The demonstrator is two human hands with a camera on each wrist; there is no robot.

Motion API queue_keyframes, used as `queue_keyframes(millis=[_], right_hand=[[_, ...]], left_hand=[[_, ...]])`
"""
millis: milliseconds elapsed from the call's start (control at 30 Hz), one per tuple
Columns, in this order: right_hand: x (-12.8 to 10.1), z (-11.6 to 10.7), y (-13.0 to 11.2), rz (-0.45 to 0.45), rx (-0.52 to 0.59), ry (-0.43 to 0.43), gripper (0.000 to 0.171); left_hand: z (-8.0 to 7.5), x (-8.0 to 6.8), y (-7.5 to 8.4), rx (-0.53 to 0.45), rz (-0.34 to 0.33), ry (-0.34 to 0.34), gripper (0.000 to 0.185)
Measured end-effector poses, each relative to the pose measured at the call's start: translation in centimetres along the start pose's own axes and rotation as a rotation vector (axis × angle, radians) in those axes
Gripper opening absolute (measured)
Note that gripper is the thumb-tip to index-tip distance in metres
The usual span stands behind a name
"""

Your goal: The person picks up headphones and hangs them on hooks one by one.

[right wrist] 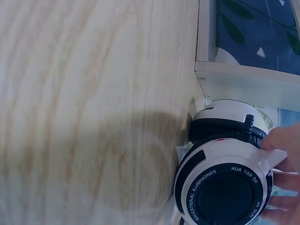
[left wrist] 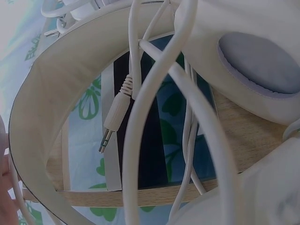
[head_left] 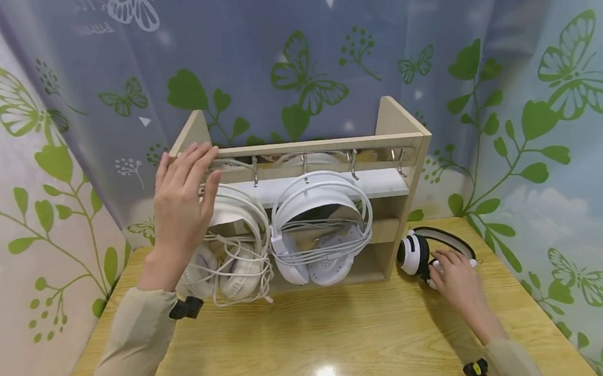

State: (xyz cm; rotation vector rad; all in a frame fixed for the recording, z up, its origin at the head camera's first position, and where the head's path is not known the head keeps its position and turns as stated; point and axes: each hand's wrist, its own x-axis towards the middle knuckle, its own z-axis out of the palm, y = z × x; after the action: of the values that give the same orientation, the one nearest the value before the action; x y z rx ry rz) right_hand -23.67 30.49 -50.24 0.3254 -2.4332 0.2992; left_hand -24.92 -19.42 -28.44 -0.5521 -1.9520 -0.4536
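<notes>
The left hand [head_left: 183,206] rests with straight fingers on the pale wooden hook rack [head_left: 298,148]; the right hand [head_left: 457,279] grips a black-and-white headset [head_left: 418,252] on the worktop [head_left: 318,334].

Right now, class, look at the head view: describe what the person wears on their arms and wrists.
Both arms wear long beige sleeves. A small black device sits at each cuff, by the left hand and the right hand; the right one carries a yellow mark. Both hands are bare.

Hooks [head_left: 353,163]: two at right free, reachable from front. Left two blocked by hung headsets [head_left: 321,233], tangled cords [head_left: 232,258]. Tabletop [head_left: 313,334] in front open.
</notes>
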Motion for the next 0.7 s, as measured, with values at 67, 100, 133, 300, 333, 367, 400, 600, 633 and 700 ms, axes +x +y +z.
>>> queue_keyframes(millis=[67, 100, 133, 300, 333, 367, 400, 600, 633, 700], right_hand=[[-0.1, -0.1, -0.1, 0.001, 0.001, -0.001, 0.030], [-0.2, -0.1, -0.1, 0.000, -0.001, -0.002, 0.030], [-0.3, -0.1, -0.1, -0.004, -0.005, -0.003, 0.031], [-0.6, -0.3, -0.2, -0.003, -0.044, 0.003, 0.030], [-0.7, -0.3, -0.2, -0.003, -0.053, 0.004, 0.030], [-0.7, -0.3, -0.2, 0.001, -0.058, 0.004, 0.030], [-0.8, -0.3, -0.3, 0.000, -0.061, 0.002, 0.030], [-1.1, -0.7, -0.6, -0.007, -0.057, -0.011, 0.029], [-1.1, -0.8, -0.6, -0.010, -0.055, -0.011, 0.029], [-1.2, -0.9, -0.7, -0.016, -0.053, -0.007, 0.029]], left_hand=[[0.0, 0.0, 0.0, -0.003, -0.001, 0.001, 0.054], [0.0, 0.0, 0.0, -0.005, -0.002, 0.002, 0.054], [0.0, 0.0, 0.0, -0.005, -0.003, 0.002, 0.054], [0.1, -0.1, 0.0, -0.006, -0.007, -0.001, 0.054], [0.1, -0.1, 0.0, -0.005, -0.007, -0.002, 0.054], [0.1, -0.1, 0.0, -0.005, -0.008, -0.003, 0.054], [0.1, -0.1, 0.0, -0.004, -0.009, -0.004, 0.054], [0.1, -0.1, 0.1, -0.006, -0.010, -0.003, 0.054], [0.1, -0.1, 0.1, -0.015, -0.014, 0.003, 0.054], [0.1, -0.1, 0.1, -0.023, -0.018, 0.008, 0.055]])
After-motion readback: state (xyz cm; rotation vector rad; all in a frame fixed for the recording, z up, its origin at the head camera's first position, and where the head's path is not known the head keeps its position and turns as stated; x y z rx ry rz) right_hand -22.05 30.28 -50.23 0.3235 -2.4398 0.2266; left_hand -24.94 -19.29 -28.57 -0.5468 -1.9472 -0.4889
